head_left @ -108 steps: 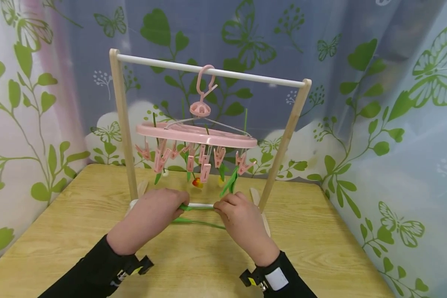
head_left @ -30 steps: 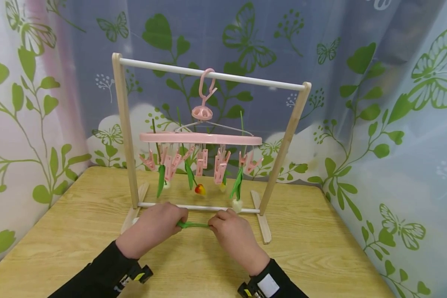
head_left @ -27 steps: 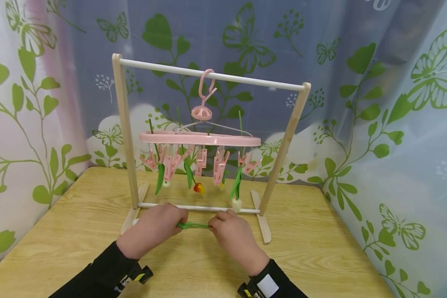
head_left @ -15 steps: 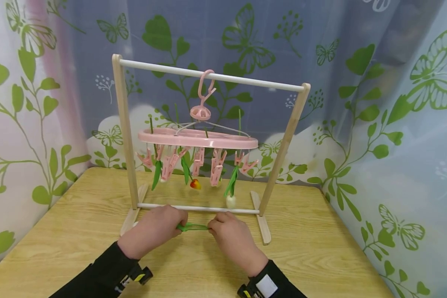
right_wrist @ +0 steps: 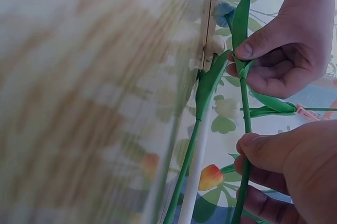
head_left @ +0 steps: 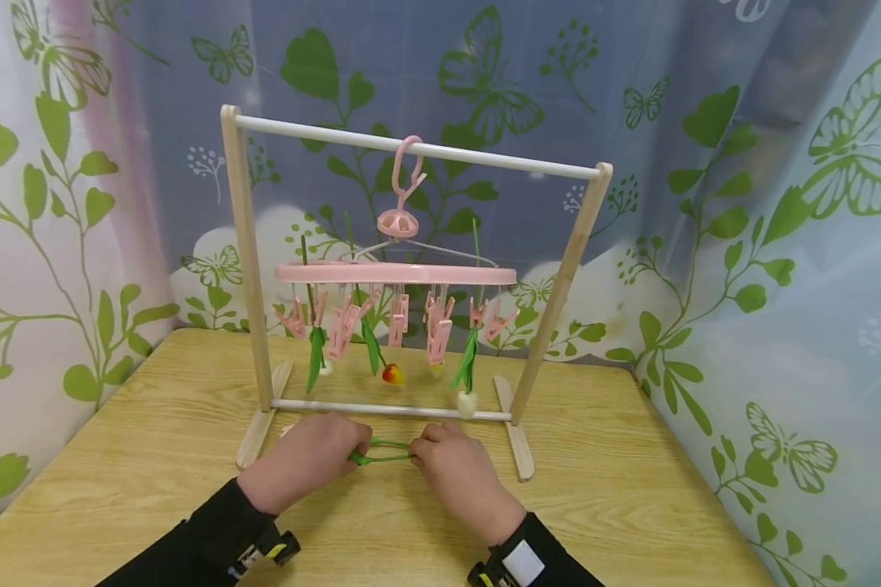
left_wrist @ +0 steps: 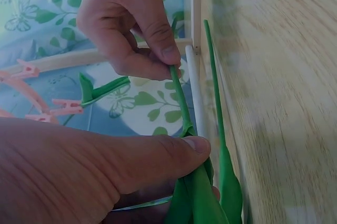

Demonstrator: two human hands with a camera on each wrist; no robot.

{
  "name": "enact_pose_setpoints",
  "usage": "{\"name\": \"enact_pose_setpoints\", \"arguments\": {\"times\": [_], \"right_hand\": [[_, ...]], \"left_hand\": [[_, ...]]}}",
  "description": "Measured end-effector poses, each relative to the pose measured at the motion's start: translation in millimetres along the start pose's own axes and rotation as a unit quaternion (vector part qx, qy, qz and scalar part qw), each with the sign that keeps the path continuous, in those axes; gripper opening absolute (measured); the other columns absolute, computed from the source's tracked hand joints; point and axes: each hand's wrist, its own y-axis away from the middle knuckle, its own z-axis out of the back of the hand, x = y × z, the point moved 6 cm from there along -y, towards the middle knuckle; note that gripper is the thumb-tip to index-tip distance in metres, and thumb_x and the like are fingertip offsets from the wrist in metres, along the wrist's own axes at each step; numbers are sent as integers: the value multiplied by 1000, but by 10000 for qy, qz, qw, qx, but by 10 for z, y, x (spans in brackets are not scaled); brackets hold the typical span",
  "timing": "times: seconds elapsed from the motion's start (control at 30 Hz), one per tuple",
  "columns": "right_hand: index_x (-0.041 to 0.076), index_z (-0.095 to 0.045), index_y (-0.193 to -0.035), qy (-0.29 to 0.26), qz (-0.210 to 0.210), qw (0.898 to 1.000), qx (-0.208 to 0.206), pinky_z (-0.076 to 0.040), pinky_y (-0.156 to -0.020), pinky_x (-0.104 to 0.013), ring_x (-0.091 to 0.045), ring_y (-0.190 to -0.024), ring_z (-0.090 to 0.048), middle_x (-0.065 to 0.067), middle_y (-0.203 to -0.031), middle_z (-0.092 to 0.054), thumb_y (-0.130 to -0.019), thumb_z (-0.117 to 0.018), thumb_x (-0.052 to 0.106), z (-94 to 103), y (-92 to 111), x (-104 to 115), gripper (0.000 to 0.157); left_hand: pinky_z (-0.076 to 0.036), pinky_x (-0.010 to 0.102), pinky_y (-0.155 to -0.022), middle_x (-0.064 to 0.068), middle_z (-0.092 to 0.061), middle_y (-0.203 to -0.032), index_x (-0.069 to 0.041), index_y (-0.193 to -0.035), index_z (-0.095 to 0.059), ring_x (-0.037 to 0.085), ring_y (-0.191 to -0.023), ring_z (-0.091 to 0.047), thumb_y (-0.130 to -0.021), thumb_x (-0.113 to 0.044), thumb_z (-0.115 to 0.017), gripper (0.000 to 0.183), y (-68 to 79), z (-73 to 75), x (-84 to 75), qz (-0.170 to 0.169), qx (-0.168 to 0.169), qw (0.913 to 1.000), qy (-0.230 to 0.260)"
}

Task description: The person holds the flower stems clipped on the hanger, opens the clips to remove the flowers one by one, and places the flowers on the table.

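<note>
My left hand (head_left: 316, 448) pinches an artificial tulip where its green leaves (right_wrist: 242, 23) join the stem. Farther along the same stem (left_wrist: 181, 95), the thumb and fingers of my right hand (head_left: 462, 473) pinch it. A blue bloom (right_wrist: 224, 13) shows beyond my left hand in the right wrist view. Just beside it lies a second artificial tulip, its stem (left_wrist: 217, 87) and leaves (right_wrist: 210, 84) low by the table, with a whitish bloom (right_wrist: 215, 46) at the end. In the head view both stems run between my hands; the blooms there are mostly hidden by my left hand.
A pink round clip hanger (head_left: 396, 273) hangs from the white top rod (head_left: 323, 132) of a wooden stand (head_left: 565, 285). Several artificial tulips dangle upside down in its clips, including a red-yellow bloom (head_left: 392, 374) and a white one (head_left: 467, 403). The lower white rod (head_left: 404, 409) lies just behind my hands.
Both hands have come down and nearer from the lower rod to the table, still holding the tulip. Lately the two green stems show farther apart. The hanger sways slightly.
</note>
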Motion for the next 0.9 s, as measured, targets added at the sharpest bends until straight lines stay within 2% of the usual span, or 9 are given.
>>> {"name": "enact_pose_setpoints", "arguments": {"times": [0.3, 0.57, 0.7, 0.9], "right_hand": [[25, -72, -90, -2, -49, 9999, 161, -50, -58, -21, -7, -76, -48, 11, -80, -54, -85, -72, 27, -43, -8, 1, 6], [25, -72, -93, -118, -42, 9983, 575, -49, -57, -21, -8, -77, -52, 10, -84, -56, -84, -73, 23, -102, 5, -10, 10], [25, -72, -93, -197, -45, 9971, 734, -49, -55, -21, -8, -78, -55, 10, -84, -56, -84, -72, 21, -131, 8, -17, 10], [24, -71, -92, -248, 14, 9953, 936, -47, -57, -21, -6, -74, -54, 10, -81, -54, -83, -72, 21, -177, 14, -3, 9]], "left_hand": [[-43, 23, -52, -14, -51, -68, -22, -79, -62, 2, -57, -45, -76, -17, -79, 18, 2, -50, 26, -68, 52, 9999, 118], [-41, 25, -52, -13, -47, -65, -23, -75, -57, 6, -57, -43, -76, -19, -79, 22, -22, -112, 25, -126, 152, 9998, -59], [-39, 24, -50, -12, -45, -64, -22, -73, -55, 6, -56, -41, -76, -20, -79, 24, -35, -134, 19, -233, 100, 9996, -149], [-37, 24, -48, -11, -43, -62, -20, -71, -55, 6, -54, -38, -76, -22, -78, 25, -16, -154, 3, -333, 32, 9994, 15]]}}
